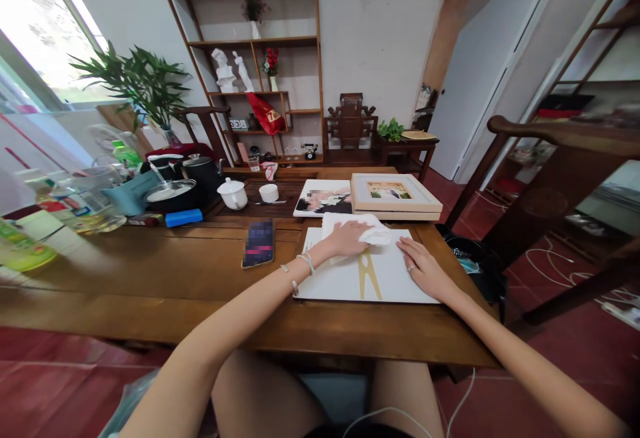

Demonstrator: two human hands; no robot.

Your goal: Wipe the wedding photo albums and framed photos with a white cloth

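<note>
A white board [330, 281] with a gold A-shaped mark lies flat at the front of the wooden table. On its upper part, a crumpled white cloth [380, 233] is gripped under my left hand [347, 238], which presses it against the surface. Whether it is cloth or paper tissue I cannot tell for certain. My right hand [423, 266], with a ring, rests on the board's right side with its fingers stretched out and nothing in them. Just behind the board are a photo panel [325, 197] and a light wooden picture frame [357, 205].
A phone [259, 241] lies left of the board. Farther left on the table [200, 311] are a blue block [183, 217], a white lidded cup [232, 194], a small white bowl [269, 193], a black kettle [201, 168] and several bottles. A wooden chair [550, 185] stands at the right.
</note>
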